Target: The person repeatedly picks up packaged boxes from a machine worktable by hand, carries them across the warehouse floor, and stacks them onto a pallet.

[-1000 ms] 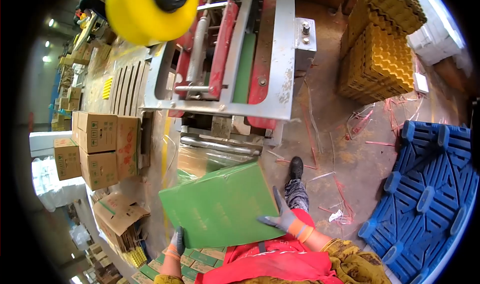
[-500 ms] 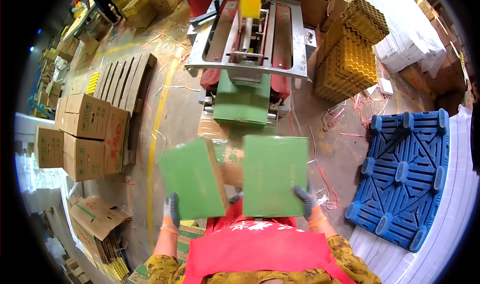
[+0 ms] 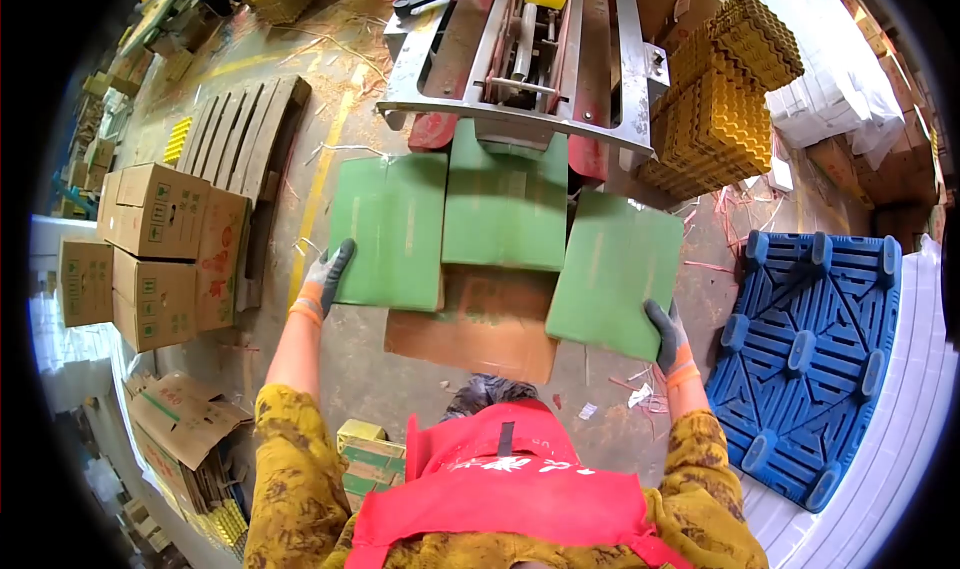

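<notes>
left hand [image 3: 331,269]: clasping left green box [image 3: 390,231], outer edge | right hand [image 3: 668,333]: clasping right green box [image 3: 618,274], outer edge | middle green box [image 3: 505,209]: between them

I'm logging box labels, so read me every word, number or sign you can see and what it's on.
No wording is legible.
Red apron: white characters, too blurred.
Stacked cartons: red print and dark symbols, too small.
Flattened cartons: small print, unreadable.
Brown cardboard: faint green print, blurred.
Green boxes: faint marks, unreadable.
</notes>
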`<state>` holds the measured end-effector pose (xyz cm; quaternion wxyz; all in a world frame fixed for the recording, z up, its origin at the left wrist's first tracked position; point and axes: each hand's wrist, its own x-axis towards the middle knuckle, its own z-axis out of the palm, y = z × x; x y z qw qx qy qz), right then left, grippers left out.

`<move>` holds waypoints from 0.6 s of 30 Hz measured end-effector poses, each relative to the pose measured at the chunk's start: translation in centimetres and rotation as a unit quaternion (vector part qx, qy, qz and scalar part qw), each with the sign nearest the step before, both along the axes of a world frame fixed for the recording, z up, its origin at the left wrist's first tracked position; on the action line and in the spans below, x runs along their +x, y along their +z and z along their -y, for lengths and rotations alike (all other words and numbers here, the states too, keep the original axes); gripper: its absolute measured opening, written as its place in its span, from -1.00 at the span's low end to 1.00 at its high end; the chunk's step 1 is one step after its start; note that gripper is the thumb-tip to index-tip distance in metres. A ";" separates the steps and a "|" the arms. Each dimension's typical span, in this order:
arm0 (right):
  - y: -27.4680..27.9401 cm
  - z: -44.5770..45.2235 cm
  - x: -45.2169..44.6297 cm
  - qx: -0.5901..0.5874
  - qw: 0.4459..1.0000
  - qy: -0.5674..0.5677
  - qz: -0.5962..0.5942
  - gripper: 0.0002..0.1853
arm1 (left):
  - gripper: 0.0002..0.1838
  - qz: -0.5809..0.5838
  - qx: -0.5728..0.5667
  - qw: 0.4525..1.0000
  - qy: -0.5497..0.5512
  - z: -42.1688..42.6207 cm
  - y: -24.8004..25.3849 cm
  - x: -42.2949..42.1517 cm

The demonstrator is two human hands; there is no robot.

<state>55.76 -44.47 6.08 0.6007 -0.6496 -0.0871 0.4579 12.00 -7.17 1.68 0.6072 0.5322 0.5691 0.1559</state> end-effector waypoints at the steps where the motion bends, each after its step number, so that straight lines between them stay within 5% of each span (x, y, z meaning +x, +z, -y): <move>1: 0.2 0.6 0.4 -0.013 0.999 0.032 0.023 -0.29 | -0.28 -0.003 -0.012 1.000 -0.007 0.2 1.5 0.3; 5: 1.5 3.6 -1.0 -0.080 0.992 0.094 -0.031 -0.19 | -0.38 -0.100 -0.025 0.994 -0.029 4.4 3.4 -3.8; 11: 3.3 6.9 -4.7 -0.139 0.987 0.046 -0.073 -0.25 | -0.40 -0.073 -0.056 0.994 0.058 15.0 4.9 -12.1; 18: -0.2 1.0 0.6 -0.069 0.992 0.055 -0.087 -0.33 | -0.39 -0.051 -0.044 0.995 0.071 12.5 2.6 -10.0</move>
